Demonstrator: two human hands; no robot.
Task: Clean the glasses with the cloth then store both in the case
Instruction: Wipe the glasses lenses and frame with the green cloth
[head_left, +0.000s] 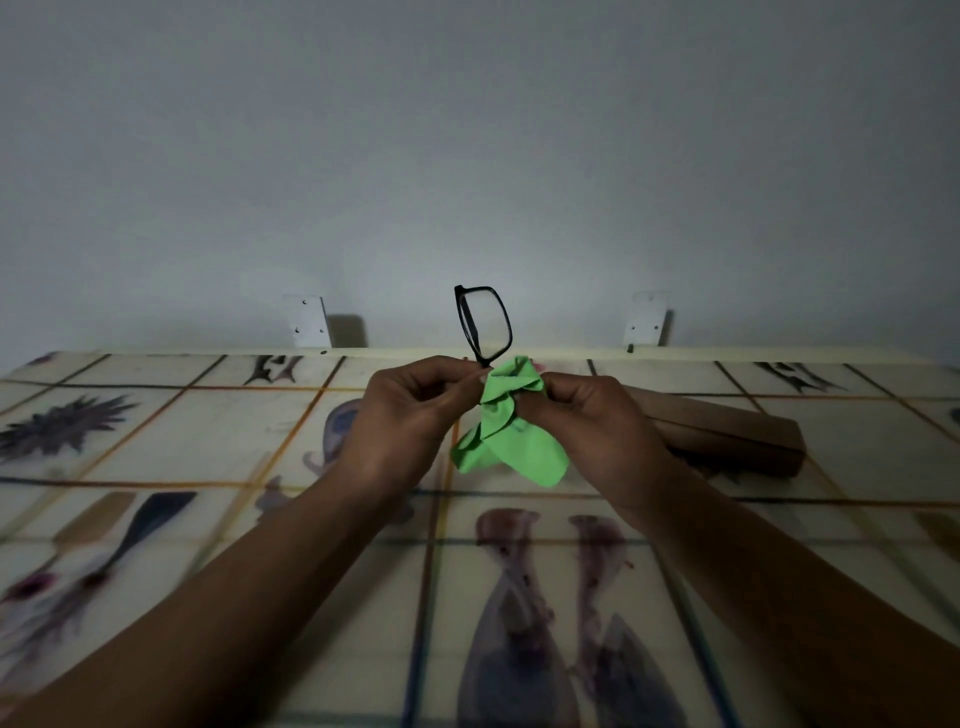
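Black-framed glasses (483, 325) stand on end above the table, one lens up; the lower lens is hidden by the cloth and my fingers. My left hand (415, 410) pinches the frame near its middle. My right hand (587, 415) grips a bright green cloth (511, 441) bunched around the lower part of the glasses, with its loose end hanging down between my hands. A brown glasses case (737, 436) lies shut on the table to the right, partly behind my right hand.
The table (208, 441) has a pale covering printed with dark figures and a grid of lines. Its far edge meets a plain wall with two white brackets (309, 322) (647, 319).
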